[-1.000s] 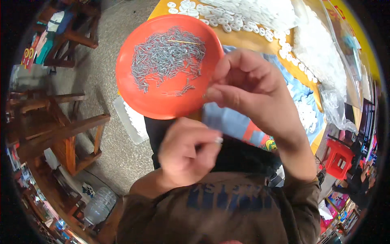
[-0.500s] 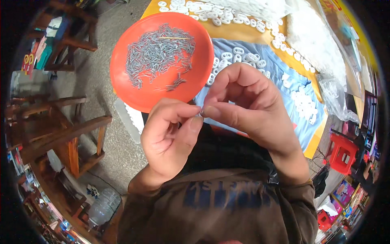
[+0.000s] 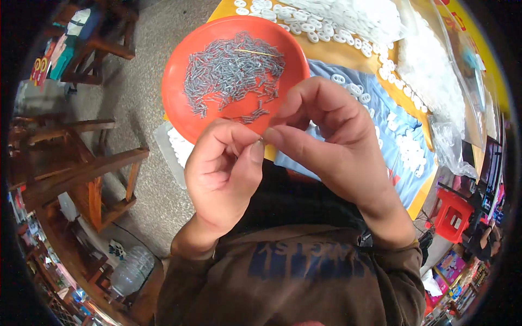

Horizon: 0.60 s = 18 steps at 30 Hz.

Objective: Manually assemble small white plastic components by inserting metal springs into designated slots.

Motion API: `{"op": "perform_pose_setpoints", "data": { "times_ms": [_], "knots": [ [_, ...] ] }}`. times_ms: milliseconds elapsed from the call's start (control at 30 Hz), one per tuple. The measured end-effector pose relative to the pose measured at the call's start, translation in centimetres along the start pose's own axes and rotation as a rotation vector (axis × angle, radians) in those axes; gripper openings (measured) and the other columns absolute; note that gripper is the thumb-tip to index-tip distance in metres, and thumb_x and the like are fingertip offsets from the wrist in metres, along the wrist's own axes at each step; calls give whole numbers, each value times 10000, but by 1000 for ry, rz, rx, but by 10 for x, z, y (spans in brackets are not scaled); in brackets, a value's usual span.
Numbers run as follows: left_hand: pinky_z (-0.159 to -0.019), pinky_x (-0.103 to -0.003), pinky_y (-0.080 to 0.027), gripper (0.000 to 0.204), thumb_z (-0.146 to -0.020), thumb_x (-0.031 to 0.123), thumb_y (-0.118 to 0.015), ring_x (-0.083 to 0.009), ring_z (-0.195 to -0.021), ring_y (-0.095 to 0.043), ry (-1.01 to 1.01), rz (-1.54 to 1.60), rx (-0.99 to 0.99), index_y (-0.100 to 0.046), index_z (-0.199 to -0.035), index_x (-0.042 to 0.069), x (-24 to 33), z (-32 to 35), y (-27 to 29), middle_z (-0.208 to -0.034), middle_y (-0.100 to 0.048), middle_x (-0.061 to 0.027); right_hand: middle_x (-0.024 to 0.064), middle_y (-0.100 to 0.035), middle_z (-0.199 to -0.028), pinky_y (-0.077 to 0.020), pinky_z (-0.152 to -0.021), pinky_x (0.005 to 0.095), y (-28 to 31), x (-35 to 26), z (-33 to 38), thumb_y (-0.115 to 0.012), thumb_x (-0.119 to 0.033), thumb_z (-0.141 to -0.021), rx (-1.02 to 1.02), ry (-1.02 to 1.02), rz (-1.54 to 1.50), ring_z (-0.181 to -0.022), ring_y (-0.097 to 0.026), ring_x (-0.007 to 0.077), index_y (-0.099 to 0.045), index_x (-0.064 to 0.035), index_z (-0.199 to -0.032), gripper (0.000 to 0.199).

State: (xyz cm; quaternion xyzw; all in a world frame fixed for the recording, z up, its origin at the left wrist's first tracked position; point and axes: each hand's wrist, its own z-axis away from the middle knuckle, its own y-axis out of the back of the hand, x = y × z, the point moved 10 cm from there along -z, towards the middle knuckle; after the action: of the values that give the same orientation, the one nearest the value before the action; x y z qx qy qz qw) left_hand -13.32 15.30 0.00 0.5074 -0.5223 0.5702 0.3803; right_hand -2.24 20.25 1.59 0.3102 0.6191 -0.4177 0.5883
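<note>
My left hand (image 3: 223, 174) and my right hand (image 3: 331, 130) meet fingertip to fingertip above my lap, by the near edge of the orange plate (image 3: 176, 108). Both are closed in a pinch, thumb against forefinger. Between the tips glints a small metal piece (image 3: 262, 139), mostly covered by the fingers. A heap of small metal springs (image 3: 234, 70) lies on the plate, with a thin yellowish stick (image 3: 255, 52) across it. Right of the plate, partly behind my right hand, white oval plastic pieces with two holes (image 3: 354, 89) rest on a blue cloth (image 3: 402, 117).
More white pieces (image 3: 321, 30) are spread over the yellow table (image 3: 375, 76), beside clear plastic bags (image 3: 429, 70). Wooden furniture (image 3: 81, 163) stands on the left, near a large clear bottle (image 3: 132, 270). At the right is a red stool (image 3: 454, 214).
In the picture, the plate and table have shifted to the right. My joined fingertips sit slightly higher and closer to the plate's near edge. Both hands keep their pinch.
</note>
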Motion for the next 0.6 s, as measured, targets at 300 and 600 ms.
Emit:
{"op": "perform_pose_setpoints", "data": {
  "times_ms": [300, 600],
  "knots": [
    [-552, -141, -339, 60, -823, -26, -501, -3, -612, -402, 100, 98, 82, -512, -864, 18, -9, -9, 16, -722, -495, 37, 12, -564, -812, -443, -695, 192, -17, 17, -16, -609, 16, -761, 22, -187, -360, -774, -547, 73, -497, -27, -880, 169],
    [-520, -139, -330, 48, -824, 6, -501, 0, -595, -405, 258, 177, 0, -519, -868, 10, -15, -17, 18, -730, -514, 30, 10, -550, -834, -425, -675, 180, -18, 4, -23, -636, 7, -743, -16, -66, -59, -773, -541, 75, -488, -30, -915, 229]
  ]
}}
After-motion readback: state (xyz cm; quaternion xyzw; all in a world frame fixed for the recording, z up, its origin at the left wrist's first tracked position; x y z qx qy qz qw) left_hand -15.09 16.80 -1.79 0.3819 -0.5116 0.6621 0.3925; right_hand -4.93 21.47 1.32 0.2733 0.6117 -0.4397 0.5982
